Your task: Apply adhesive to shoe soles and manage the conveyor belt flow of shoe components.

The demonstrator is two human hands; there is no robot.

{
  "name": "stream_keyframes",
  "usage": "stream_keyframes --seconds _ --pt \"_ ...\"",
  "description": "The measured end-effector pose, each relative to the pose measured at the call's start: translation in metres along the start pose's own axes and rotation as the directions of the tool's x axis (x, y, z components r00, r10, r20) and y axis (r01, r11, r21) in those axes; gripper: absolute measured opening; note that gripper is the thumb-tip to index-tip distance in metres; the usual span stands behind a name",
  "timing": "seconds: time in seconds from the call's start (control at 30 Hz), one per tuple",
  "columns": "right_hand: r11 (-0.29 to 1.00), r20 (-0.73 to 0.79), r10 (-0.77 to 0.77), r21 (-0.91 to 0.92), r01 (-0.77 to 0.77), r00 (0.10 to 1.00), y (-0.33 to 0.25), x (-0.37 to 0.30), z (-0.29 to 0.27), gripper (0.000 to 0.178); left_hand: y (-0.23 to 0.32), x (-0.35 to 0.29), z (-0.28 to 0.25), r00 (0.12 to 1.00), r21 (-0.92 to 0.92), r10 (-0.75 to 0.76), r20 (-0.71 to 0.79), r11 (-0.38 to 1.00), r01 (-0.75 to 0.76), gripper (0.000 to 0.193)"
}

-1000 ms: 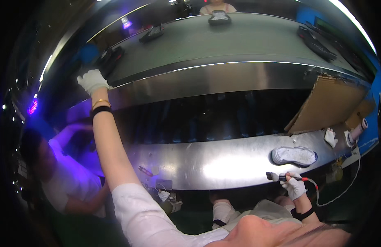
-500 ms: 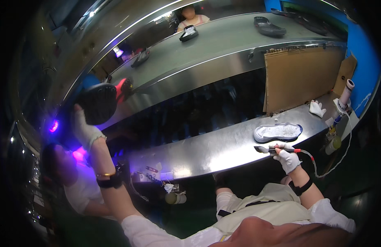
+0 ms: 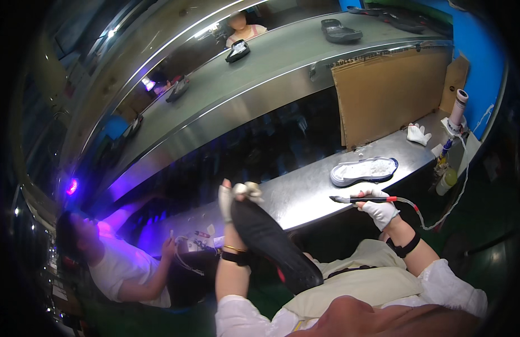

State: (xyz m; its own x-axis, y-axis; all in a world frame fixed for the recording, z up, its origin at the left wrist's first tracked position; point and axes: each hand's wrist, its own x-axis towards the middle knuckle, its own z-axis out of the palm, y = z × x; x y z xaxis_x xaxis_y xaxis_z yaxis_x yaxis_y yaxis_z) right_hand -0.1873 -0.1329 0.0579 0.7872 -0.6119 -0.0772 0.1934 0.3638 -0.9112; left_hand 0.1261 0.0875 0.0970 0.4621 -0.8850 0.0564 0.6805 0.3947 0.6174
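A black shoe sole (image 3: 275, 241) hangs slanting in front of my body, its upper end gripped by my gloved left hand (image 3: 237, 196). A patch of red shows along its lower edge. My gloved right hand (image 3: 380, 213) holds a dark-handled brush (image 3: 372, 199) with a red band, its bristles pointing left. From the brush's back end runs a pale tube (image 3: 418, 216). Just beyond the brush, on the metal bench (image 3: 305, 205), lies a shoe sole with a whitish inside and grey rim (image 3: 364, 171).
Across the back runs a green conveyor belt (image 3: 282, 53) carrying several soles. A cardboard sheet (image 3: 392, 98) stands behind the bench. At the right are a white glove (image 3: 418, 135) and a pale cylinder (image 3: 458, 106). A co-worker (image 3: 122, 264) sits at the left under purple light.
My left hand has swung from beside the belt at the far left toward my body, bringing the black sole with it. My right hand keeps the brush near the bench sole.
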Motion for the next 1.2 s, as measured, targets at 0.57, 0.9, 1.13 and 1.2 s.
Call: stream_keyframes --seconds 0.57,0.9,1.13,1.2 --pt "0.999 0.001 0.039 -0.036 -0.039 0.999 0.024 0.007 -0.021 0.018 -0.137 -0.054 -0.003 0.991 -0.34 -0.133 -0.018 0.933 0.119 0.108" --pt "0.995 0.028 -0.062 -0.077 0.064 0.998 0.02 0.01 -0.024 0.016 -0.134 -0.046 0.011 0.986 -0.247 -0.168 0.02 0.955 0.168 0.119" --pt "0.961 0.017 -0.049 -0.271 0.052 0.999 0.01 0.016 -0.027 0.017 -0.123 -0.038 0.008 0.988 -0.319 -0.133 -0.081 0.942 0.101 0.116" --pt "0.974 0.006 -0.03 -0.225 0.03 1.0 0.005 0.014 -0.023 0.016 -0.119 -0.039 0.014 0.99 -0.356 -0.13 -0.059 0.929 0.101 0.105"
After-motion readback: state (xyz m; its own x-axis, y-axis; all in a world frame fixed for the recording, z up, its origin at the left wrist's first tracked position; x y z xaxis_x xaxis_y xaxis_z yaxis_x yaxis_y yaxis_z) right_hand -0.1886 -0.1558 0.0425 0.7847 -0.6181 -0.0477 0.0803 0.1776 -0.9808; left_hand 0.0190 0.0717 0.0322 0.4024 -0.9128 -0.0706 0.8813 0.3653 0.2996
